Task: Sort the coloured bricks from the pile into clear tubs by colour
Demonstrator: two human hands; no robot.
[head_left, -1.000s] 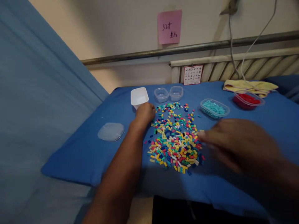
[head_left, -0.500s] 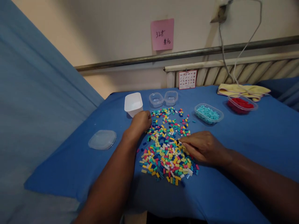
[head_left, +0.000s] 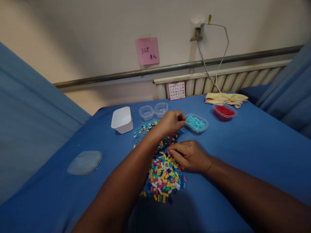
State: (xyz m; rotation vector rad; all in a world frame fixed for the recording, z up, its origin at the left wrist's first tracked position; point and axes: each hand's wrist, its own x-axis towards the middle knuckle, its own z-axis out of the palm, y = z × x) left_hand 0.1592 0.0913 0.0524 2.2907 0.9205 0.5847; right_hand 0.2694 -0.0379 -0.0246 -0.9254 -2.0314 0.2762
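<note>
Small building bricks (head_left: 165,176) of many colours lie in a spread-out heap on the blue cloth. My left hand (head_left: 173,123) reaches across the heap, its fingers pinched together at the left rim of a clear tub of turquoise bricks (head_left: 195,123). Whatever sits between those fingertips is too small to make out. Lower down, my right hand (head_left: 190,156) touches the right side of the heap with thumb and forefinger closed. Its fingertips hide what they may hold. My left forearm covers part of the heap.
At the back left stands a white tub (head_left: 122,120), beside two clear tubs (head_left: 146,113). Clear lids (head_left: 85,162) lie stacked at the left. A tub of red pieces (head_left: 224,112) and a yellow cloth (head_left: 227,98) are at the back right. Blue curtains hang at both sides.
My left hand has moved right, from beside the white tub to the turquoise tub. My right hand came in to the heap and stays there pinching. The view has swung right.
</note>
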